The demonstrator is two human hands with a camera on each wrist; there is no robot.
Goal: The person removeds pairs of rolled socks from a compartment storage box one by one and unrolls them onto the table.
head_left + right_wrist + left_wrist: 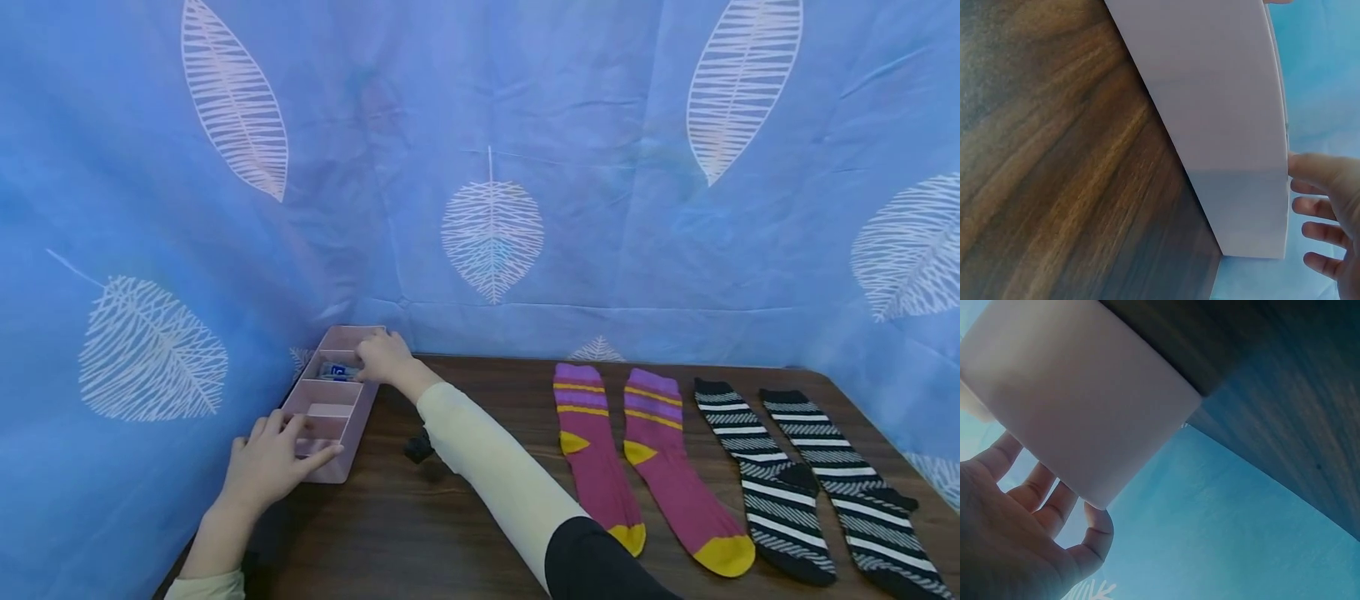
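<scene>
A long pale pink organizer box (362,423) with several compartments stands on the table's left side. At its near end my left hand (264,465) spreads over the box, thumb by the right wall; in the left wrist view its fingers (1040,487) lie along the rim. Farther along, my right hand (384,357) reaches to the right wall near the far end. The right wrist view shows its thumb (1316,167) at the rim and the other fingers loosely extended above the box. In a compartment beside that hand lies a clear packet or tube with blue print (337,372).
On the dark wooden table (390,542), a pair of maroon socks (592,467) with yellow toes and purple cuffs lies flat to the right. Black-and-white striped socks (776,483) lie beyond them. A blue leaf-patterned cloth (585,233) hangs behind and on the left.
</scene>
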